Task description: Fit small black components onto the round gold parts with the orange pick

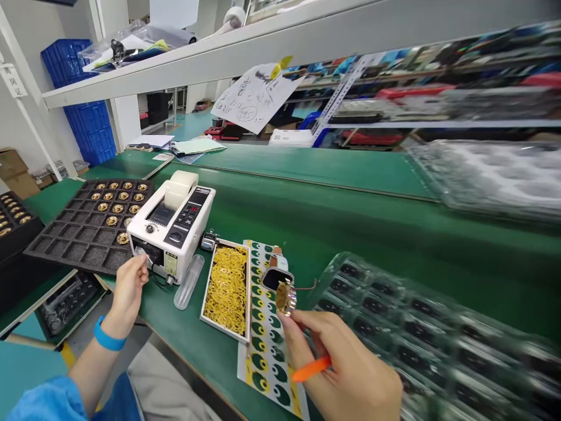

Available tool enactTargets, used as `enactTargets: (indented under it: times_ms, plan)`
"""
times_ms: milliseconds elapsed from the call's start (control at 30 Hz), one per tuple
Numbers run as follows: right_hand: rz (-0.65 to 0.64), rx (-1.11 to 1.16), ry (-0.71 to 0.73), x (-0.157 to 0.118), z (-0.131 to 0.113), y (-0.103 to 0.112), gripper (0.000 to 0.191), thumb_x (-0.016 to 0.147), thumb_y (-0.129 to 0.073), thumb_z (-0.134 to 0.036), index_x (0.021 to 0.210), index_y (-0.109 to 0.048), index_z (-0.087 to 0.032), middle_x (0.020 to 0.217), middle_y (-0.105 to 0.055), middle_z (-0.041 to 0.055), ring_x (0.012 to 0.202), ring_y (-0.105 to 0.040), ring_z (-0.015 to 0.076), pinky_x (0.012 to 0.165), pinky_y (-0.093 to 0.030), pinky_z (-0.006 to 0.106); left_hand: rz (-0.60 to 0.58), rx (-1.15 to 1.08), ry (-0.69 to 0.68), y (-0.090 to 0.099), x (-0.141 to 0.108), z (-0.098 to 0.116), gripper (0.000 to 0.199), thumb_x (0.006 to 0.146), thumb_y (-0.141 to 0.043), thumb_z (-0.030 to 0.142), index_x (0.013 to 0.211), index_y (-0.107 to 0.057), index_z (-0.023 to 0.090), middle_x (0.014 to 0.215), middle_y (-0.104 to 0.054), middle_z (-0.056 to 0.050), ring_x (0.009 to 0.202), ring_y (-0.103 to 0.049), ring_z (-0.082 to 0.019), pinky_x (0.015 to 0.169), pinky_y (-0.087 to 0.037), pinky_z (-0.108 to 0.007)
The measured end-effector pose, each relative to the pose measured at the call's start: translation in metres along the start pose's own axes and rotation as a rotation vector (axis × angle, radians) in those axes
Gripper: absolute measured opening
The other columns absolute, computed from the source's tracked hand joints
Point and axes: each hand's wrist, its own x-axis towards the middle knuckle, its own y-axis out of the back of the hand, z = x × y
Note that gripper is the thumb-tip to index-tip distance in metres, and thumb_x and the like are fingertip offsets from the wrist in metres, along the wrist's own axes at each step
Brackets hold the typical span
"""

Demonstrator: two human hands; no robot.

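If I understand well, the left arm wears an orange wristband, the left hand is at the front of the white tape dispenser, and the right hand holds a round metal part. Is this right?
Not quite: the wristband is blue, as the head view shows. The left hand is at the white tape dispenser, and the right hand holds a round metal part.

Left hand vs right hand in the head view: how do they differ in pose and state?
Position: the left hand is at the front of the white tape dispenser; the right hand is by the patterned sheet.
Hold: the right hand pinches a gold piece, with an orange tool tucked in; the left hand's grip is hard to tell.
Shared: both are bare.
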Motion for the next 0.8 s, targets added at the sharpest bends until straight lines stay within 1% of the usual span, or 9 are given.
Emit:
enactTargets:
  times_ms: [67, 133, 233, 333, 433, 500, 600, 667, 800]
  plan:
    - [0.001, 0.000, 0.008, 0.000, -0.001, 0.001, 0.003, 0.093, -0.055, -0.015, 0.092, -0.053, -0.017, 0.074, -0.059, 0.0031, 0.058, -0.056, 0.0118, 0.051, -0.038, 0.022, 0.004, 0.038, -0.097, -0.004, -0.005, 0.011, 0.032, 0.070, -0.075, 0.039, 0.060, -0.057, 0.015, 0.055, -0.041, 0.005, 0.050, -0.035, -0.007, 0.048, -0.029, -0.019]
    - [-0.009, 0.034, -0.028, 0.001, -0.002, 0.002, 0.004, 0.093, -0.054, -0.015, 0.093, -0.053, -0.018, 0.074, -0.058, 0.0031, 0.056, -0.053, 0.0119, 0.050, -0.037, 0.023, -0.022, 0.089, -0.196, -0.008, -0.013, 0.024, 0.025, 0.075, -0.072, 0.032, 0.061, -0.059, 0.016, 0.060, -0.047, 0.003, 0.057, -0.040, -0.008, 0.054, -0.033, -0.019]
    - [-0.023, 0.169, -0.118, 0.007, -0.004, 0.004, 0.005, 0.093, -0.052, -0.017, 0.089, -0.052, -0.020, 0.076, -0.055, 0.0028, 0.050, -0.044, 0.0108, 0.046, -0.035, 0.024, -0.215, 0.396, -0.462, -0.014, -0.022, 0.043, 0.013, 0.082, -0.064, 0.023, 0.070, -0.064, 0.017, 0.095, -0.063, -0.004, 0.073, -0.052, -0.012, 0.063, -0.037, -0.023]
    - [0.002, 0.319, -0.204, 0.012, -0.004, 0.006, 0.010, 0.093, -0.050, -0.020, 0.084, -0.054, -0.022, 0.079, -0.053, 0.0032, 0.051, -0.042, 0.0113, 0.046, -0.036, 0.025, -0.434, 0.812, -0.666, -0.023, -0.020, 0.057, 0.015, 0.089, -0.052, 0.018, 0.077, -0.061, 0.018, 0.122, -0.060, -0.009, 0.075, -0.056, -0.014, 0.065, -0.039, -0.027]
    - [-0.017, 0.438, -0.348, 0.013, -0.001, 0.009, 0.014, 0.093, -0.051, -0.027, 0.081, -0.057, -0.022, 0.085, -0.057, 0.0053, 0.063, -0.052, 0.0146, 0.050, -0.039, 0.024, -0.536, 0.950, -0.598, -0.033, -0.014, 0.069, 0.016, 0.092, -0.048, 0.018, 0.079, -0.058, 0.019, 0.119, -0.063, -0.009, 0.066, -0.056, -0.013, 0.062, -0.039, -0.028]
    - [-0.062, 0.551, -0.469, 0.014, 0.002, 0.010, 0.020, 0.094, -0.051, -0.036, 0.081, -0.059, -0.023, 0.094, -0.060, 0.0072, 0.078, -0.058, 0.0184, 0.057, -0.043, 0.025, -0.587, 0.907, -0.566, -0.042, -0.013, 0.076, 0.016, 0.092, -0.049, 0.021, 0.078, -0.057, 0.019, 0.115, -0.063, -0.007, 0.065, -0.055, -0.012, 0.058, -0.037, -0.027]
    - [-0.152, 0.799, -0.665, 0.019, 0.007, 0.014, 0.033, 0.090, -0.053, -0.053, 0.080, -0.059, -0.023, 0.097, -0.062, 0.0067, 0.091, -0.058, 0.0216, 0.073, -0.047, 0.028, -0.728, 0.740, -0.549, -0.062, -0.017, 0.078, 0.019, 0.092, -0.050, 0.022, 0.074, -0.056, 0.019, 0.102, -0.061, -0.004, 0.078, -0.055, -0.015, 0.062, -0.037, -0.026]
    - [-0.208, 0.931, -0.803, 0.024, 0.010, 0.018, 0.039, 0.085, -0.057, -0.061, 0.080, -0.059, -0.023, 0.089, -0.060, 0.0042, 0.084, -0.056, 0.0202, 0.074, -0.045, 0.029, -0.868, 0.627, -0.473, -0.080, -0.020, 0.072, 0.019, 0.091, -0.051, 0.023, 0.073, -0.055, 0.019, 0.088, -0.056, -0.002, 0.081, -0.053, -0.016, 0.066, -0.037, -0.027]
    - [-0.247, 1.029, -0.980, 0.030, 0.017, 0.026, 0.048, 0.076, -0.063, -0.068, 0.079, -0.055, -0.021, 0.069, -0.049, -0.0016, 0.063, -0.043, 0.0142, 0.060, -0.035, 0.025, -1.099, 0.516, -0.223, -0.119, -0.024, 0.048, 0.022, 0.086, -0.057, 0.030, 0.068, -0.057, 0.018, 0.071, -0.048, 0.001, 0.068, -0.044, -0.015, 0.061, -0.033, -0.028]
